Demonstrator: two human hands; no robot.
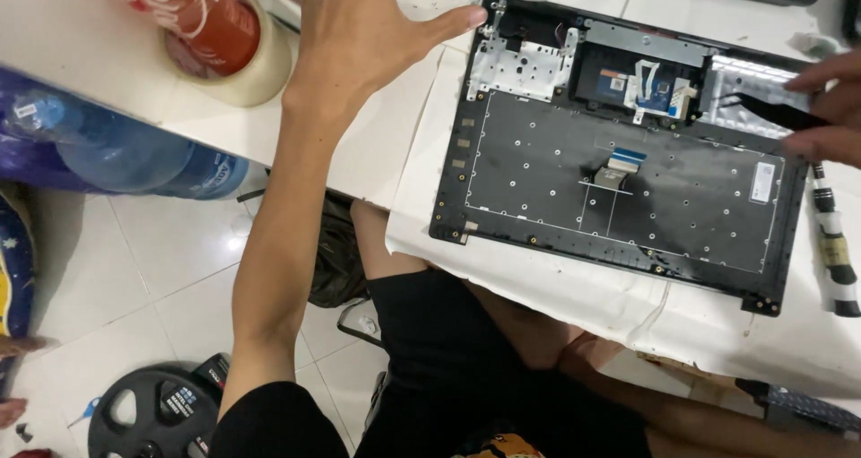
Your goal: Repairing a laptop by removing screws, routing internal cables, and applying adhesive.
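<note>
While the left hand (359,36) is spread open at top centre, black tweezers (771,108) are pinched by the right hand (830,108) over the laptop shell (619,180) at right.

Left hand (359,36) spread flat, arm extended; right hand (830,108) fingers pinched in grip

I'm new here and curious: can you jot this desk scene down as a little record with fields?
Surface: white table
Main item: opened black laptop shell, insides up, on white paper sheet
Left hand: open, flat on the table by the shell's corner, holding nothing
Right hand: pinching black tweezers over the shell's right end
Nearby: red can in clear tape roll; striped screwdriver right of shell
</note>
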